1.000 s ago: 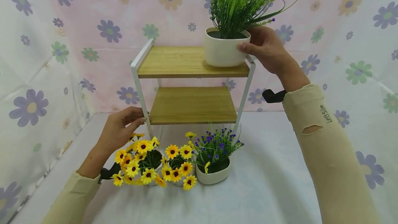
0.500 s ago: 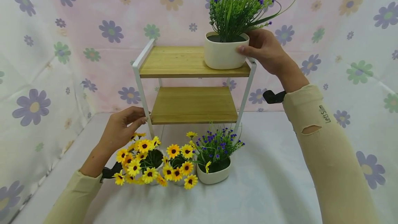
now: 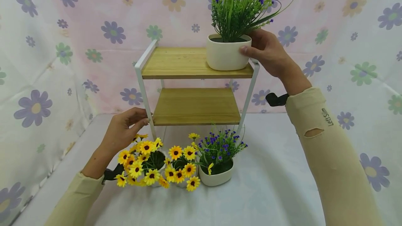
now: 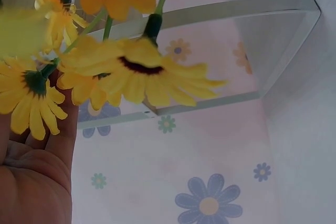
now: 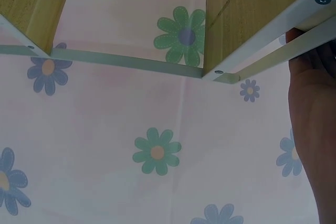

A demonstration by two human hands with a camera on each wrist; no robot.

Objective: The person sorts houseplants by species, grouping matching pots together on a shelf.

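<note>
Setting a pot on a two-tier rack. The right hand (image 3: 267,51) grips the white pot (image 3: 227,58) of purple flowers at its right side, thumb in front and fingers behind. The pot stands at the right end of the upper shelf (image 3: 172,62), near the front edge; its base appears to rest on the wood, though full contact cannot be confirmed. The left hand (image 3: 124,128) pinches the left front post (image 3: 143,95) beside the lower shelf (image 3: 194,107), bracing the rack.

Good technique, as judged here: confirm that the base sits flat before the right hand loosens; leave a margin from the front edge; free the fingers without catching the side rail (image 3: 255,66) or the trailing leaves. The left hand's brace should outlast the release. Its wrist lies close to the yellow flowers (image 3: 136,168) on the tabletop (image 3: 267,198), so it should withdraw sideways.
</note>
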